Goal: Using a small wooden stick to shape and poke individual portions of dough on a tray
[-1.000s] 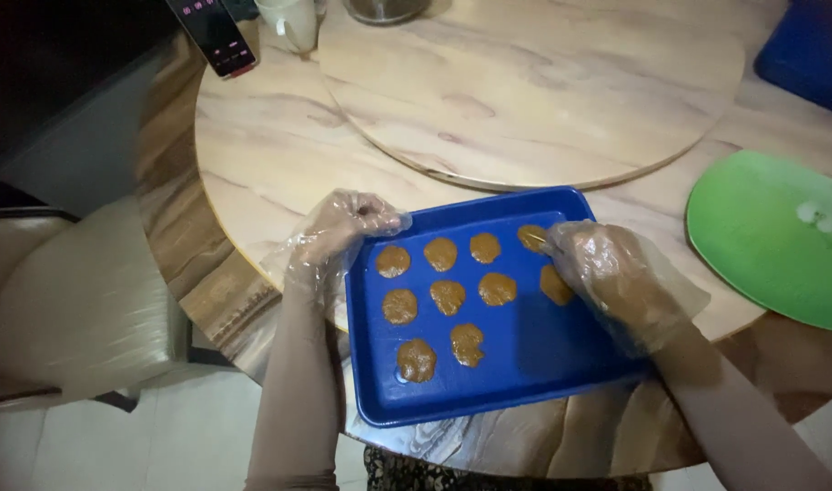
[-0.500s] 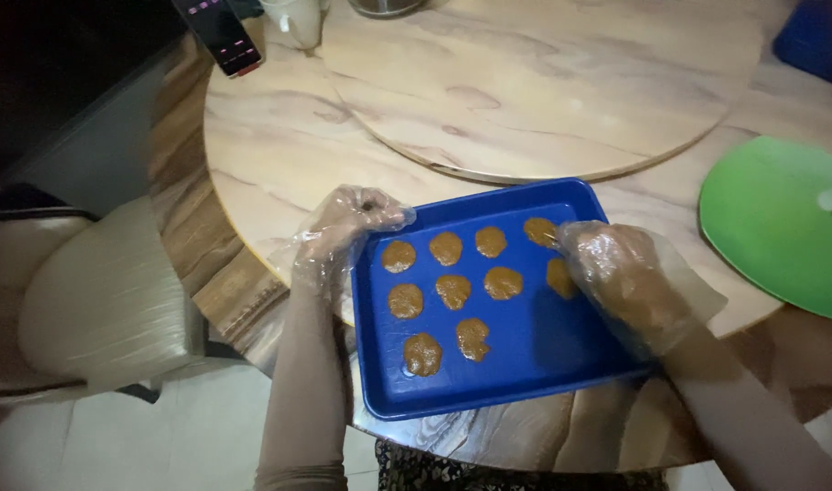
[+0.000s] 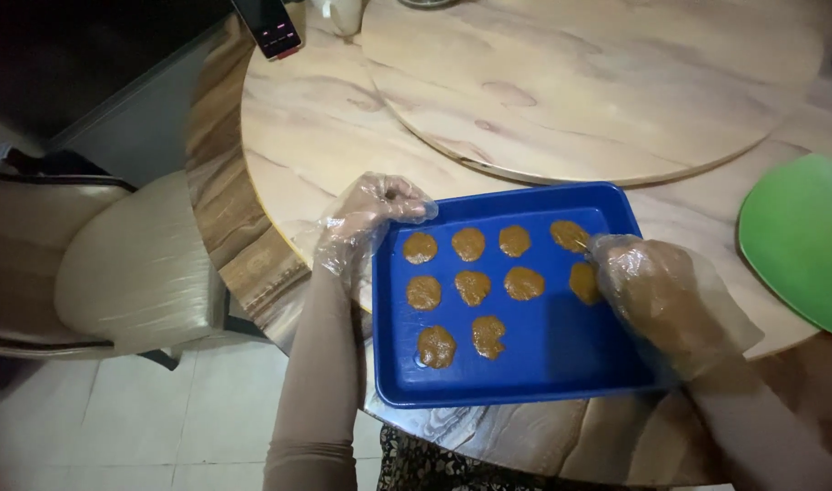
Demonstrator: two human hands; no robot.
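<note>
Standing close to the table edge, a person bends over a blue tray (image 3: 543, 364) that sits partly over the rim of the round marble table (image 3: 325, 118). Both hands wear thin, clear plastic gloves. The right hand (image 3: 657, 295) rests on the right side of the tray, with its fingers curled down over a brown dough patty (image 3: 583, 280), but the crinkly glove hides the fingertips, so I cannot tell if they pinch it or just press on it. The left hand (image 3: 370, 218) is loosely bunched at the tray's far left corner, touching the rim as if to hold the tray steady, and it grips nothing I can see. Ten flat brown patties (image 3: 473, 286) lie in rows on the tray, with the near right part of the tray bare. It looks like the step in hand is laying out and shaping patties, and the tray seems a bit more than half full. A next patty would need a bare spot beside the others, set down softly so it stays round and does not stick to its neighbour. Farther off, a big round turning board (image 3: 598, 82) lies in the middle of the table, a green plate (image 3: 798, 245) sits to the right, and a phone (image 3: 268, 25) lies at the far edge. A cream chair (image 3: 134, 264) stands on the left.
</note>
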